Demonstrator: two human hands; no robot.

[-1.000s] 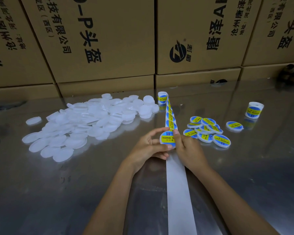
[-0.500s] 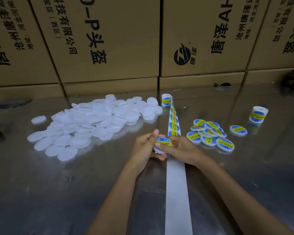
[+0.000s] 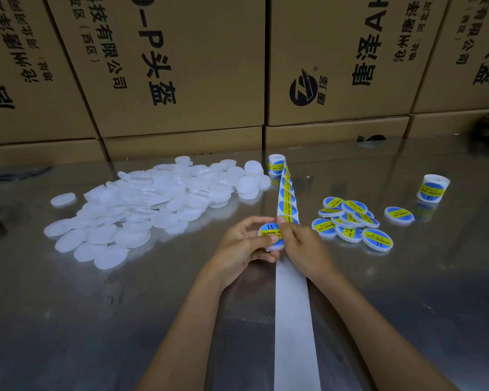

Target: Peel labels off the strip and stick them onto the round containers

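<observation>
A round white container (image 3: 269,235) with a blue-and-yellow label on its face is held up between both hands at the table's middle. My left hand (image 3: 239,245) grips its left rim. My right hand (image 3: 301,245) pinches its right side, fingers lying over the label. The label strip (image 3: 287,197) runs from a small roll (image 3: 275,163) at the back towards me, and its bare white backing (image 3: 292,320) continues to the near edge. A heap of unlabelled white containers (image 3: 141,207) lies on the left. Several labelled containers (image 3: 350,221) are piled on the right.
The steel table (image 3: 68,320) is shiny and reflective. Stacked cardboard boxes (image 3: 181,66) wall off the back edge. A second label roll (image 3: 433,189) stands far right, and one labelled container (image 3: 398,215) lies apart beside the pile. A lone white container (image 3: 63,199) sits far left.
The held container has tipped its labelled face more towards me, and my right fingers have shifted onto its right side over the label. Both hands stay in the same spot.
</observation>
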